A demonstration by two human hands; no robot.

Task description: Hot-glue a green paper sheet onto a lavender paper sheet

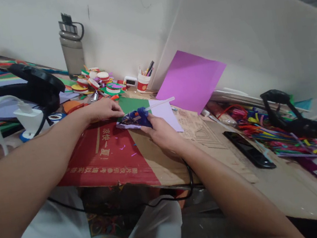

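Note:
My right hand (163, 132) is wrapped round a blue hot glue gun (135, 118), its nozzle pointing left. A translucent glue stick (162, 102) juts out of its back end. Close to the nozzle, the fingers of my left hand (105, 109) are pinched together; what they hold, if anything, is too small to make out. Beneath the gun and my right hand lies light purple paper (169, 113), partly covered. A green sheet (132, 103) lies just behind the gun. The glue gun's black cord (190, 178) hangs over the table's front edge.
A red and brown cardboard sheet (113, 157) covers the work surface, with small purple scraps on it. Behind stand a water bottle (72, 52), round paper-edged pieces (93, 81) and a pen cup (143, 82). A phone (249, 149) and colourful strips (283, 136) lie right; a white charger (29, 118) left.

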